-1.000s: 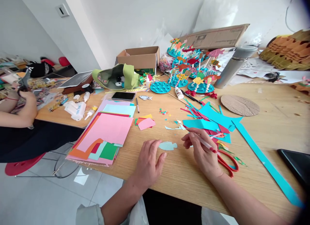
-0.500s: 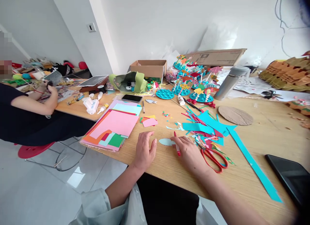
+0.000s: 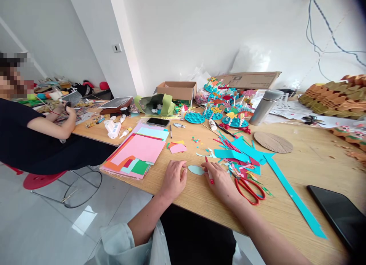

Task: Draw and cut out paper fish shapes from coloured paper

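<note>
My right hand (image 3: 219,180) holds a slim red pen (image 3: 211,176) between thumb and fingers, the pen slanting across the hand. Its fingertips rest at the right end of a small light blue leaf-shaped paper piece (image 3: 195,170) lying flat on the table. Beside the left tip of that paper lies my left hand (image 3: 175,180), fingers loosely bent and thumb apart, with nothing visible in it. Red-handled scissors (image 3: 251,190) lie just right of my right hand, their blades partly under paper scraps (image 3: 238,155).
A stack of coloured paper (image 3: 137,149) lies at left. Turquoise bases with paper fish (image 3: 213,112) stand behind, near a steel flask (image 3: 265,107). At right are a cardboard oval (image 3: 273,142), a long turquoise strip (image 3: 296,196) and a black phone (image 3: 337,215). A co-worker (image 3: 34,131) sits far left.
The view has shifted slightly, with the background sitting lower. My left hand's fingers have curled a bit more, next to the paper piece. My right hand still holds the red pen.
</note>
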Available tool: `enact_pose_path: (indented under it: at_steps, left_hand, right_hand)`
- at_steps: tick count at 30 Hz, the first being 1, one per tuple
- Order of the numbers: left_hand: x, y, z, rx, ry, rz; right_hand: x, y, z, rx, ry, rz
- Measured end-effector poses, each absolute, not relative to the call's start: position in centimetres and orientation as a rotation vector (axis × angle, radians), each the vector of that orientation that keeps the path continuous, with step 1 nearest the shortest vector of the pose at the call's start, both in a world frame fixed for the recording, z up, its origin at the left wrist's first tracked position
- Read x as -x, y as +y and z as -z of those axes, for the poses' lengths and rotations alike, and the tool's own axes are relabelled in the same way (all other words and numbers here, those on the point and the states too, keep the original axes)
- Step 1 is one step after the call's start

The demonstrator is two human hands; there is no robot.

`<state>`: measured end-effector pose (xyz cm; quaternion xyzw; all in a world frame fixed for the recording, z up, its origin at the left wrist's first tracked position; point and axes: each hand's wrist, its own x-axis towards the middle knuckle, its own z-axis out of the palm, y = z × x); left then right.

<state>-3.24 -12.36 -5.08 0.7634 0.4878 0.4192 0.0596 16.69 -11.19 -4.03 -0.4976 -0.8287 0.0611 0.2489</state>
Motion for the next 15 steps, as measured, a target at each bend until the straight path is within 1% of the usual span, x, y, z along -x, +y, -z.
enact_pose_path:
  at_steps: [15]
  left_hand:
    - [3.1,-12.24,5.05,-2.257,1.465,-1.234]
  right_hand:
    - [-16.89,-10.83,4.17,1.335,-2.104,-0.31]
